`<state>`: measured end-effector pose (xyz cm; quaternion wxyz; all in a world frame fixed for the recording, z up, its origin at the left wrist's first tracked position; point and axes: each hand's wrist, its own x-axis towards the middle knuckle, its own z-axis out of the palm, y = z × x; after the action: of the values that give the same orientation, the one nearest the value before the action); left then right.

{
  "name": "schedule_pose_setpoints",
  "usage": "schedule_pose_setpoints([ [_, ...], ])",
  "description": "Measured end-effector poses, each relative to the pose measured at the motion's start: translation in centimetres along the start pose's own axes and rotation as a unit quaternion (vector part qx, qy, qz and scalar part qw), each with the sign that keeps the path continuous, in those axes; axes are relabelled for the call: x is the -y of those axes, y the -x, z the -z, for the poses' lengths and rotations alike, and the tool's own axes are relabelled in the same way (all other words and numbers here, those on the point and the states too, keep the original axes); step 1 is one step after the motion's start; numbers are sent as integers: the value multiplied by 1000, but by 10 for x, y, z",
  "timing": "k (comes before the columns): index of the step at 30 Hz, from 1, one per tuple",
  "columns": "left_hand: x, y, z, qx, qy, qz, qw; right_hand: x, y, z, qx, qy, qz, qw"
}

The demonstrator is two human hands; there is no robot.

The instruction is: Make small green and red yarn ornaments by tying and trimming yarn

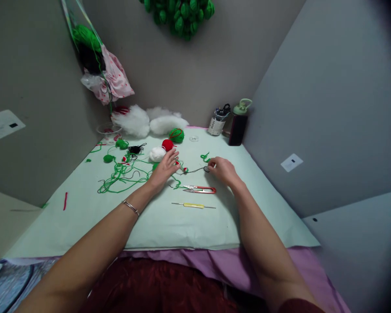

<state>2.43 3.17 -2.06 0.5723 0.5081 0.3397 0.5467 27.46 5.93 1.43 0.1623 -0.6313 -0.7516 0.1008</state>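
Note:
My left hand (164, 168) is open, its fingers spread low over the table beside a white yarn ball (157, 154) and a red yarn ball (167, 144). Small red, white and green pieces (185, 170) lie by its fingertips, partly hidden. My right hand (222, 168) is closed in a pinch at the end of a thin black yarn (195, 171), which trails left toward those pieces. A short green yarn tangle (204, 157) lies against its fingers. Between my forearms rest red-handled thread snips (200, 190) and a yellow-handled crochet hook (193, 205).
Loose green yarn (117, 180) sprawls on the left, near a black yarn bundle (135, 149). White stuffing (135, 121), a green yarn ball (177, 135), a pen cup (217, 124) and a dark bottle (238, 126) stand at the back. A pink bag (114, 76) hangs on the left wall.

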Motion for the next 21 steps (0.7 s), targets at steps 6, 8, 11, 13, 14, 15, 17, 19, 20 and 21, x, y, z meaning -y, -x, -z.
schedule_pose_setpoints([
  [6, -6, 13, 1, -3, -130, -3, 992, 23, 9, 7, 77, -478, 48, 874],
  [8, -10, 18, -4, 35, -138, 6, 990, 37, 16, 3, 136, -545, 65, 825],
  [11, -14, 25, -14, 133, -77, 57, 986, 50, 22, -1, 200, -586, 69, 782],
  [13, -14, 28, -17, 179, -57, 90, 978, 49, 21, 2, 176, -613, 60, 768],
  [14, -13, 28, -17, 185, -60, 101, 976, 45, 18, 5, 142, -632, 52, 760],
  [15, -13, 28, -16, 181, -68, 106, 975, 38, 14, 9, 97, -654, 41, 749],
  [17, -12, 26, -10, 146, -85, 107, 980, 22, 5, 18, 6, -706, 9, 708],
  [19, -12, 23, -4, 106, -82, 106, 985, 2, -4, 26, -66, -759, -41, 646],
  [20, -12, 21, -1, 90, -74, 105, 988, -7, -7, 30, -96, -780, -70, 615],
  [21, -13, 20, 1, 77, -64, 102, 990, -15, -10, 33, -124, -794, -98, 588],
])
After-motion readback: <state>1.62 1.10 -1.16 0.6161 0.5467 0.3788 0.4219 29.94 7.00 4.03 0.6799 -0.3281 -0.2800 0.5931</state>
